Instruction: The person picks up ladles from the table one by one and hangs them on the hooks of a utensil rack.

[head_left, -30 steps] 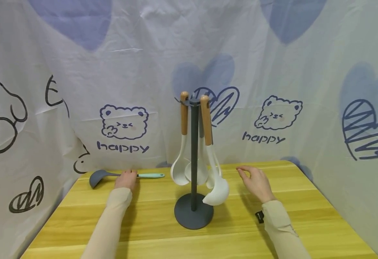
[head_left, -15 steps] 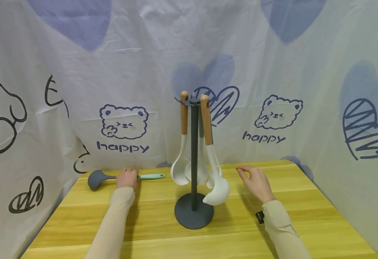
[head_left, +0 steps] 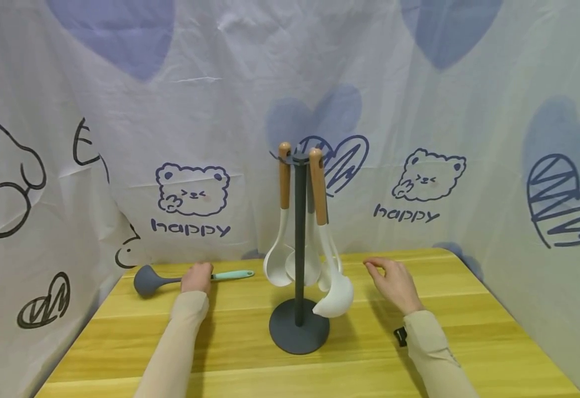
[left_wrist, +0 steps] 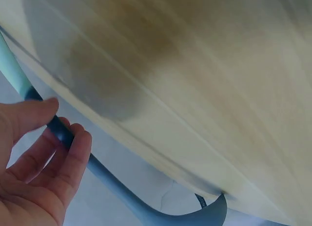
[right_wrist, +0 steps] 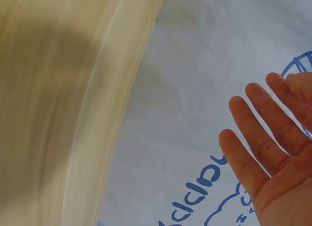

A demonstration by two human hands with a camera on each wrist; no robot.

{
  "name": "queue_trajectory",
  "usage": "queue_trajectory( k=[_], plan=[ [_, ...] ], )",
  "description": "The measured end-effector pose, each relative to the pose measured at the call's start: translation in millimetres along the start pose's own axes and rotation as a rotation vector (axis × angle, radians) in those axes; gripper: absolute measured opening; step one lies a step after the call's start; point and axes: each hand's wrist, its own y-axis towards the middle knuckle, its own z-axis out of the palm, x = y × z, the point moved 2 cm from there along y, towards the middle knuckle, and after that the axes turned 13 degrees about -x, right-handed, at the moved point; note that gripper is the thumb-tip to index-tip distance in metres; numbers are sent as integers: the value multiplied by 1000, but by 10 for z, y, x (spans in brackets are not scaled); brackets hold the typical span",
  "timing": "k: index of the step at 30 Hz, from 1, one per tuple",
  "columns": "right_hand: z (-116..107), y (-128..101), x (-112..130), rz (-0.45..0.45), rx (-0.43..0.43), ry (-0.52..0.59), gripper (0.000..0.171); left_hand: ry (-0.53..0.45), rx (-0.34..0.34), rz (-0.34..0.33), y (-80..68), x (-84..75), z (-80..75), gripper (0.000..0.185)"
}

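At the back left of the table, my left hand (head_left: 197,278) holds a ladle by its shaft. This ladle (head_left: 146,282) has a dark grey bowl and shaft and a mint green handle end. In the left wrist view, the thumb and fingers of my left hand (left_wrist: 44,158) close around the dark shaft (left_wrist: 109,177). My right hand (head_left: 393,282) is at the back right with nothing in it. Its fingers lie relaxed and nearly straight in the right wrist view, where the hand (right_wrist: 278,153) shows its palm.
A dark grey utensil stand (head_left: 300,249) rises mid-table on a round base. Several white utensils with wooden handles hang on it, including a white ladle (head_left: 337,296) at the right. A printed cloth (head_left: 250,110) hangs behind the wooden table (head_left: 250,370).
The ladle's bowl has turned in my left hand and shifted slightly left. My left hand has moved a little toward me. My right hand has stayed in place.
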Motion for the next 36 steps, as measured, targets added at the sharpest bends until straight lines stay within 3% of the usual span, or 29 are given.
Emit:
queue_trajectory(
  k=[9, 19, 26, 36],
  plan=[
    [18, -2, 7, -5, 4, 8, 31, 3, -11, 17, -29, 79, -117, 24],
    [49, 4, 20, -18, 4, 11, 30, 26, -159, 97, -55, 98, -265, 15],
    [64, -5, 33, -30, 3, 22, 29, 19, -248, 136, -104, -10, -336, 7],
    [55, 16, 69, -32, 4, 37, 30, -80, -469, 237, -105, -183, -488, 6]
  ],
)
